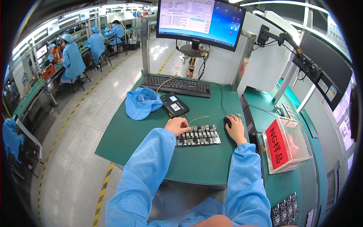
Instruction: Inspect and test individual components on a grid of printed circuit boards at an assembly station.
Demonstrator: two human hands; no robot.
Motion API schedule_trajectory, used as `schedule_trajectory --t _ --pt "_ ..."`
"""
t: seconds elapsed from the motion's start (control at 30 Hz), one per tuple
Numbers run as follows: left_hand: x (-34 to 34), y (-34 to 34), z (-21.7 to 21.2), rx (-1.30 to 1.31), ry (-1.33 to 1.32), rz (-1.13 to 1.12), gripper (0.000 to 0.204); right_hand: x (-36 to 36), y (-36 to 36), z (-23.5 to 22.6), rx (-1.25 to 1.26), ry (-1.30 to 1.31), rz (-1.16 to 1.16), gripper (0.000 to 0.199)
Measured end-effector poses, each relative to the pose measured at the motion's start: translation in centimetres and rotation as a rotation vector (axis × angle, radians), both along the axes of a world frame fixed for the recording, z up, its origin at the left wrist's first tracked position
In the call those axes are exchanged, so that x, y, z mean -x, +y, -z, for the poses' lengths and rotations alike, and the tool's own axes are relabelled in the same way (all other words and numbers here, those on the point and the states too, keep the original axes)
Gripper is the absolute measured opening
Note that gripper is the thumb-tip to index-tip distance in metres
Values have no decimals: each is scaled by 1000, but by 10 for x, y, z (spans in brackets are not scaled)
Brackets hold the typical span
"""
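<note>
On the green tabletop (204, 166) lies a panel of small circuit boards (199, 137), set out in rows with silvery metal parts. My left hand (176, 126) is at its upper left corner, thumb and fingers pinched together; what they hold is hidden. Thin yellow and green wires (199, 116) curve close by those fingertips. Just beyond that hand, a black programmer-like box (175, 104) with a small lit screen rests on the table. My right hand (236, 130) is wrapped over a black computer mouse (227, 122), right of the panel.
A blue cloth cap (143, 103) lies left of the box, before a black keyboard (177, 85). A monitor (200, 20) stands behind. To the right are a transparent bin with a red label (278, 145) and dark circuit boards (285, 210). Several people in blue work at far left.
</note>
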State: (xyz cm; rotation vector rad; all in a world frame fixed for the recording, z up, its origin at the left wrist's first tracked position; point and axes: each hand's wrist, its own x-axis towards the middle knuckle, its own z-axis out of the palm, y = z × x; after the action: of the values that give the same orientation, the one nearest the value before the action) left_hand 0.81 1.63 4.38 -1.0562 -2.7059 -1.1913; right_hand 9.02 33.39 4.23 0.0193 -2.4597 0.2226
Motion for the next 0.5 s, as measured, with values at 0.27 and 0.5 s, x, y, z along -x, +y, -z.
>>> schedule_trajectory --t 0.27,0.5 --pt "-2 0 -1 2 34 -7 25 -1 0 0 13 -6 -2 38" --pt "2 -1 3 6 53 -19 24 2 1 1 5 7 -21 38"
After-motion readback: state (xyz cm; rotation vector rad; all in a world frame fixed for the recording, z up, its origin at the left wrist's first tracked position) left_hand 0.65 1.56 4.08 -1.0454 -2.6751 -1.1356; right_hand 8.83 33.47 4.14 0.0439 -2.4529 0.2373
